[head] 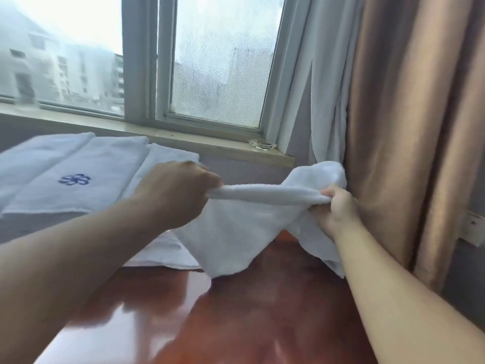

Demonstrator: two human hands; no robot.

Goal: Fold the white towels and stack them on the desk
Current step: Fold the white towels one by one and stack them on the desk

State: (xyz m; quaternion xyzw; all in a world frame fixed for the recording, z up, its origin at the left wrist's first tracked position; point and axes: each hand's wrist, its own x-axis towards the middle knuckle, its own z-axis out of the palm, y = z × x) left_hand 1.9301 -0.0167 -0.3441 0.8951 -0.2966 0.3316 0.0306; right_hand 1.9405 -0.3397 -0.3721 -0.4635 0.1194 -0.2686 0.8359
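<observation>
We get one view only, a wide-angle head camera, so no second view overlaps it. It looks forward and slightly down from above the forearms, close over the glossy desk, facing the window and the curtain at right. Both hands sit mid-frame, near the lens. Straight lines bow toward the edges.

window: hazy daylight ahead of me | curtain: tan, on my right | sill: pale stone
</observation>
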